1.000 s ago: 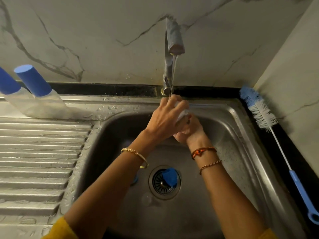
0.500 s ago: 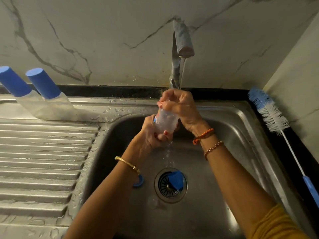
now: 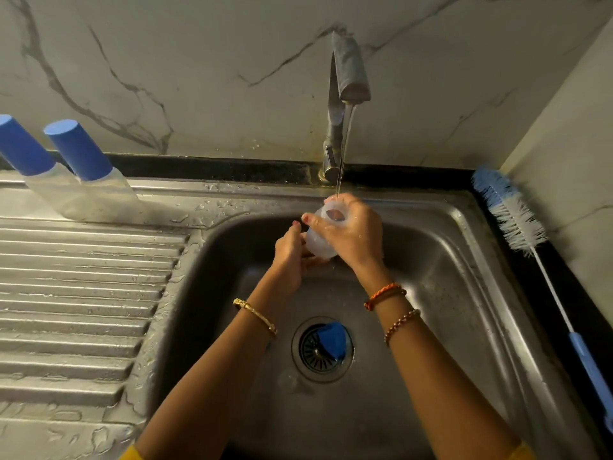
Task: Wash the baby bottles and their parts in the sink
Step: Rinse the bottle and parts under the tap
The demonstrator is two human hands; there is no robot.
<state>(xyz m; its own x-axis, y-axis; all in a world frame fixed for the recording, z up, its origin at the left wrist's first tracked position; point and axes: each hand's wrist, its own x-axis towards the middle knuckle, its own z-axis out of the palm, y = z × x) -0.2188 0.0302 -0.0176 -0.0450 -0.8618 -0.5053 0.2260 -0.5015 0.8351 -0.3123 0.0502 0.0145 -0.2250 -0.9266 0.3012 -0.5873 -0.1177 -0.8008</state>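
Under the running tap [image 3: 350,71], we hold a clear bottle [image 3: 320,240] over the sink [image 3: 457,267].
Our right hand [image 3: 355,234] wraps its neck, mouth up to the stream; our left hand [image 3: 290,257] grips its base.

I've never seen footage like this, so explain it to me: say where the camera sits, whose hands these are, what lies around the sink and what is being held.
No machine here: a person wears a camera on the head, looking down at their own two hands over a steel sink. The right hand grips a clear baby bottle with its fingers curled round it, open mouth up under the running tap. The left hand holds the bottle's lower end. A blue cap lies on the drain. Two capped bottles stand on the draining board at the left. A bottle brush lies along the right edge.
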